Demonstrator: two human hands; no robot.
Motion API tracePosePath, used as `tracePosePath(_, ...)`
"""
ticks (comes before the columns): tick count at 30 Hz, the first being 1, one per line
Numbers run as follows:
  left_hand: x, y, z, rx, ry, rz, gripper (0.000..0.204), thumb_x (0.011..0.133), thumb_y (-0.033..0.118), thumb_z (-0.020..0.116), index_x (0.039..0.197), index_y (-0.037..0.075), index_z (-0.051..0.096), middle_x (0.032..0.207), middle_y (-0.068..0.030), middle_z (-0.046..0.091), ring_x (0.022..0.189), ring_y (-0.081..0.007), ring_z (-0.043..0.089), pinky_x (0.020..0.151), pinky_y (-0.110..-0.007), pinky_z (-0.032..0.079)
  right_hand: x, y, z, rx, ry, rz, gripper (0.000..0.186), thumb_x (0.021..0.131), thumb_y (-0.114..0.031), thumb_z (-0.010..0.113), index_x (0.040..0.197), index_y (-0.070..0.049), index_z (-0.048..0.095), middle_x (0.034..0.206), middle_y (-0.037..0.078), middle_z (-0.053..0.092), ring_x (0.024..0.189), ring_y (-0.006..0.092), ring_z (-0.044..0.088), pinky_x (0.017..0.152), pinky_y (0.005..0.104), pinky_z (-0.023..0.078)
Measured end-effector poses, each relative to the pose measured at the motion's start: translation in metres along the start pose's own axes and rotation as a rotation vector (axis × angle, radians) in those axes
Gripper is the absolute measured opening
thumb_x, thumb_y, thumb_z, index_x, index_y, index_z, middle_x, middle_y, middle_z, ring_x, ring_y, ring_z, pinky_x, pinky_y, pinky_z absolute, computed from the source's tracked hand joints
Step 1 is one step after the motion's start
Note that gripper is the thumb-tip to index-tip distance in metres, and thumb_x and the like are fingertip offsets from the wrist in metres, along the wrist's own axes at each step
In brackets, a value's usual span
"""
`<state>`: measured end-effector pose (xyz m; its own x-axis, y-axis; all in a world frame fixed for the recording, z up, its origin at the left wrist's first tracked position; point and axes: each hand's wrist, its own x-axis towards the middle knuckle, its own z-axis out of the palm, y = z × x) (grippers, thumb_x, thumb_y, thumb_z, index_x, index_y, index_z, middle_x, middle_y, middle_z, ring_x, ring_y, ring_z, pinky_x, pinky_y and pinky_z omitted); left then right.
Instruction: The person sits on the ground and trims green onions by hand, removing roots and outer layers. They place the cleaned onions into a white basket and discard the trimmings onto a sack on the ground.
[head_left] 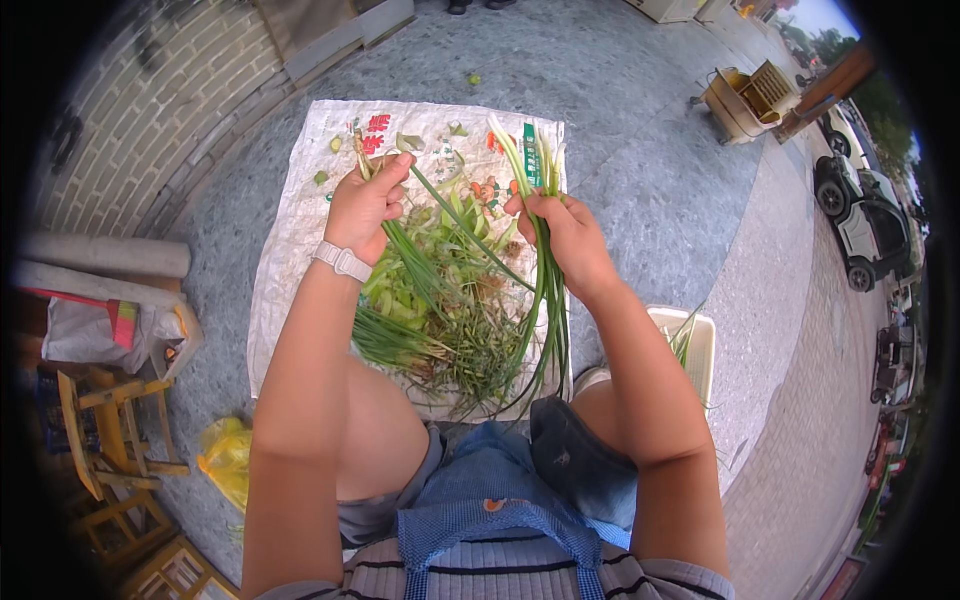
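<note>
At the far left, a yellow-brown wooden stool stands against the wall side, with a crumpled yellow plastic bag on the ground near the person's left leg. Next comes a white woven plastic sheet, spread flat in front of the knees, probably to keep the greens and scraps off the paving.

Above its left part, the left hand pinches one long, thin green leaf between thumb and forefinger, the other fingers curled in. Tan stalk ends show beyond this hand and green leaves below it; whether they are in its grip I cannot tell. The leaf slants across toward the other hand, seemingly held out to part it from the rest.

Beneath lies a loose heap of pale green leaves, and nearer the knees a bundle of slim dark green stalks, roughly aligned, perhaps to keep it distinct from the heap.

To the right, the right hand closes around a bunch of long spring onions, white ends pointing away and green tops hanging toward the person, likely leaving the tops free. Past the right knee sits a white rectangular plastic basket holding some green stalks, within arm's reach.
</note>
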<state>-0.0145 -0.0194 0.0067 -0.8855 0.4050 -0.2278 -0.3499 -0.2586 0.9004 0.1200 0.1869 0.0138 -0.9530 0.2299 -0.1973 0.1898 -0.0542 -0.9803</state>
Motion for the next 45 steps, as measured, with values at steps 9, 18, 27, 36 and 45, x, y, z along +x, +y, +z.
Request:
tracePosePath(9,-0.013,0.001,0.02,0.229,-0.171,0.039,0.016,0.091,0.017,0.063,0.097,0.003,0.061,0.082,-0.0011,0.063,0.056,-0.0021,0.038,0.05,-0.018,0.032,0.01,0.026,0.026,-0.016,-0.095,-0.053,0.028,0.097,-0.028,0.043,0.105,-0.005,0.058,0.091,0.007,0.067,0.069,0.0097,0.055,0.059,0.0224,0.042)
tracePosePath(18,0.007,-0.014,0.025,1.139,0.174,0.745,0.021,0.08,0.02,0.067,0.088,0.001,0.062,0.071,-0.0132,0.064,0.064,-0.0262,0.062,0.061,-0.035,0.048,0.01,0.022,0.0,-0.098,-0.311,0.073,0.03,0.096,-0.034,0.054,0.1,-0.005,0.062,0.067,-0.003,0.054,0.062,0.0055,0.049,0.052,0.0207,0.036)
tracePosePath(27,0.023,-0.031,0.038,0.211,0.347,0.572,0.021,0.088,0.017,0.063,0.08,-0.002,0.064,0.065,-0.0042,0.059,0.053,-0.0085,0.046,0.049,-0.024,0.038,-0.006,0.005,0.007,-0.392,-0.221,-0.043,0.033,0.098,-0.035,0.049,0.095,-0.004,0.058,0.065,0.0,0.057,0.058,0.0085,0.049,0.055,0.0245,0.042)
tracePosePath(36,0.044,-0.005,-0.052,0.002,0.194,0.134,0.02,0.088,0.012,0.064,0.092,-0.007,0.06,0.083,-0.0091,0.063,0.058,-0.0083,0.042,0.051,-0.022,0.035,-0.04,-0.018,-0.113,-0.055,0.29,-0.251,0.027,0.1,-0.028,0.047,0.1,-0.002,0.054,0.065,0.001,0.052,0.064,0.0116,0.051,0.061,0.0265,0.044)
tracePosePath(45,0.029,0.01,-0.067,-0.181,0.068,0.035,0.032,0.088,0.0,0.043,0.118,-0.009,0.047,0.111,-0.0189,0.05,0.074,-0.0133,0.045,0.061,-0.024,0.042,-0.135,0.022,-0.282,-1.018,1.021,-0.142,0.03,0.095,-0.032,0.056,0.088,-0.003,0.052,0.062,0.011,0.056,0.054,0.0232,0.055,0.053,0.0367,0.044)
